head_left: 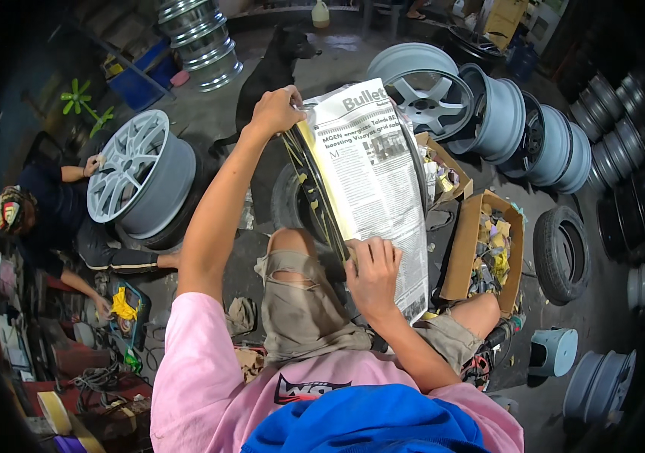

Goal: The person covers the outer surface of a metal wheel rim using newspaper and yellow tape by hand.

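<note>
A folded newspaper sheet [379, 181] stretches in front of me, over a dark round-edged thing that it mostly hides. A pale yellow strip [324, 177], like masking tape, runs along the sheet's left edge. Beside the strip shows a black curved side [309, 192] with yellowish patches. My left hand [277, 112] is closed on the sheet's upper left corner, its fingers bent over the edge. Lower down, my right hand [374, 278] is closed at the sheet's lower left edge, fingers curled on the paper and thumb by the strip.
Past the newspaper lies a tire [288, 200]. Cardboard boxes of scraps [454, 257] and grey wheel rims [492, 113] stand to the right, with another tire [561, 255]. At left, a co-worker [50, 196] touches a grey spoked wheel [130, 166]. A black dog [266, 79] stands ahead.
</note>
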`<action>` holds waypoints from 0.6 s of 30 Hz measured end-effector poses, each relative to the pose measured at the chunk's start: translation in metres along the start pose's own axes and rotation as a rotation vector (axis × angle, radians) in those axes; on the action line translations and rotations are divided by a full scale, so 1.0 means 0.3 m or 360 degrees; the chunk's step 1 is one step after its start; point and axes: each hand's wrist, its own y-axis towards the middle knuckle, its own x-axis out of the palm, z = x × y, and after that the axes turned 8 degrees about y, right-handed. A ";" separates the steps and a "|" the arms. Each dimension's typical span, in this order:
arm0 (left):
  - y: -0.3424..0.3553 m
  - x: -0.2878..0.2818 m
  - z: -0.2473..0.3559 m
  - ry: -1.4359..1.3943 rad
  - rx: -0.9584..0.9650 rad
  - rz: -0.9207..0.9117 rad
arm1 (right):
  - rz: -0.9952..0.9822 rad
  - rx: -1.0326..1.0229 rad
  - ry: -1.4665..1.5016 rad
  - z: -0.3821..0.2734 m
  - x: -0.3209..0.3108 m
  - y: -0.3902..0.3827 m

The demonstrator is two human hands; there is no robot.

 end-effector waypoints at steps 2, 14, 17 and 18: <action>-0.031 0.000 0.041 0.0425 0.0170 0.0360 | 0.0007 -0.0001 0.0011 0.017 0.019 -0.014; -0.027 -0.019 0.087 0.0237 0.0619 -0.0098 | -0.0110 0.0058 0.0011 0.080 0.059 -0.053; 0.038 -0.040 0.043 0.0178 0.0508 -0.0297 | -0.0061 0.0069 0.0036 0.068 0.033 -0.050; 0.048 -0.046 0.035 0.0170 0.0530 -0.0329 | -0.0061 0.0076 0.0036 0.063 0.021 -0.049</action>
